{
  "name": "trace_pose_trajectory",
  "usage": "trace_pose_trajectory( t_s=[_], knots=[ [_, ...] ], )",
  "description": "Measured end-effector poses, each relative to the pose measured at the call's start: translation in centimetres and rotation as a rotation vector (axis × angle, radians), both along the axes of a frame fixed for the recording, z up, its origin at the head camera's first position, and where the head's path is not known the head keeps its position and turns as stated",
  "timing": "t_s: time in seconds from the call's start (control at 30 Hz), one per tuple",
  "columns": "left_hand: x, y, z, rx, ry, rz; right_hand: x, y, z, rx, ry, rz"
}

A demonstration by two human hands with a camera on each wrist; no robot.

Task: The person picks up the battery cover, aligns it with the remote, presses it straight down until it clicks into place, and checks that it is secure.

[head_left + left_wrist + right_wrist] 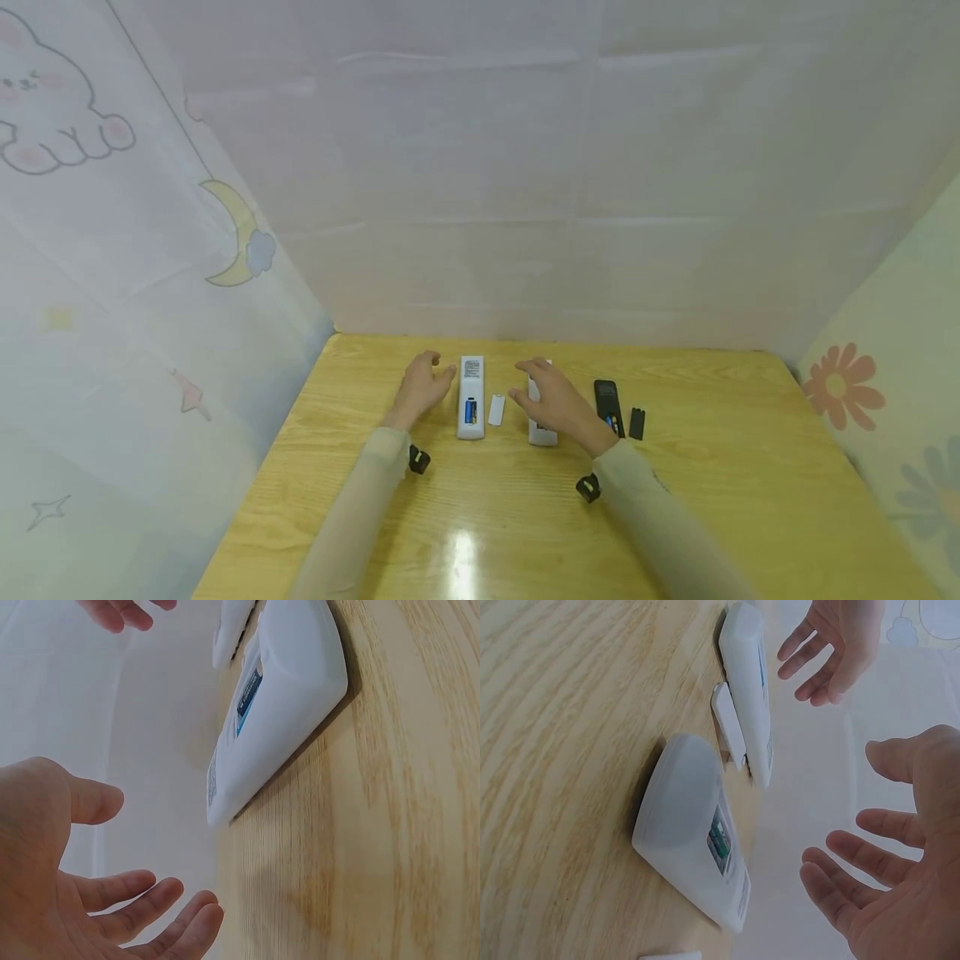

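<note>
My left hand (422,390) hovers to the left of a white remote control (471,385), fingers relaxed and holding nothing. That remote lies back side up, its battery bay uncovered with batteries (249,697) inside. Beside it on the right lies a white battery cover (497,410). Above a second white remote (681,799), my right hand (558,402) has its fingers spread and loosely bent, with nothing in them; in the head view it hides much of this remote. Greenish batteries (719,838) show in the second remote's bay.
Right of my right hand lies a black remote (606,393) with its battery bay uncovered, a black battery cover (637,423) beside it. The wooden table (480,492) ends at a pale cloth wall (480,267). A white edge (671,956) shows low in the right wrist view.
</note>
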State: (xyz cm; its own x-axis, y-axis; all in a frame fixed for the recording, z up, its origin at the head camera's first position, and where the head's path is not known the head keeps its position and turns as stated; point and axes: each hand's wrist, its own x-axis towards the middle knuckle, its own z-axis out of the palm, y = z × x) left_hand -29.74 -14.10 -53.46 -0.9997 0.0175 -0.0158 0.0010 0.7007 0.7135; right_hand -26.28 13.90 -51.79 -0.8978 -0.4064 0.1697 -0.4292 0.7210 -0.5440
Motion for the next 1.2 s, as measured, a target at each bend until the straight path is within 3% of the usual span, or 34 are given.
trace_pose_trajectory(
  t_s=[0.2, 0.57, 1.2],
  knots=[
    [0.2, 0.4, 0.1, -0.007, -0.008, -0.012, 0.0, 0.0, 0.3, 0.004, 0.001, 0.032],
    [-0.7, 1.6, 1.0, 0.011, 0.003, -0.028, -0.7, -0.1, 1.4, -0.015, -0.022, 0.051],
    [-0.6, 2.4, -0.1, -0.001, -0.013, -0.020, -0.9, 0.1, 0.2, -0.031, -0.074, 0.018]
  ],
)
